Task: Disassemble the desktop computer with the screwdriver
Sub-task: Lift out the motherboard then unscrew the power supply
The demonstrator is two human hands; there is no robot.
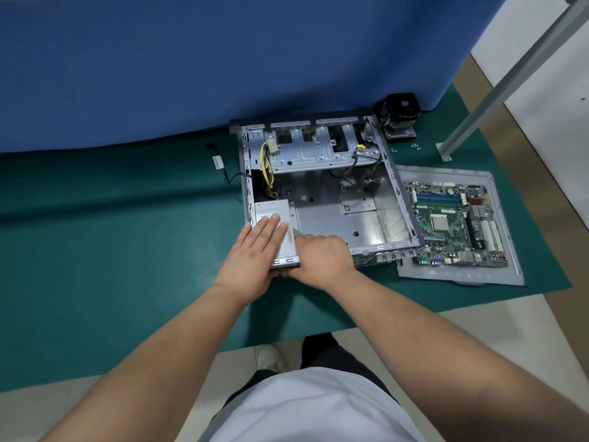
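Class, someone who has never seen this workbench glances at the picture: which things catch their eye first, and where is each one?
The opened grey metal computer case sits mid-table on the green mat, largely emptied. At its near left corner both hands meet on the silver box-shaped power supply: the left hand lies flat on top, the right hand curls at its right edge. Right of the case, the green motherboard lies on a grey metal side panel.

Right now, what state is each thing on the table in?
Grey metal computer case: open, motherboard out.
Silver power supply box: in the case's near-left corner, under both hands.
Green motherboard: lying on grey side panel.
Left hand: flat on it.
Right hand: fingers curled at its edge.
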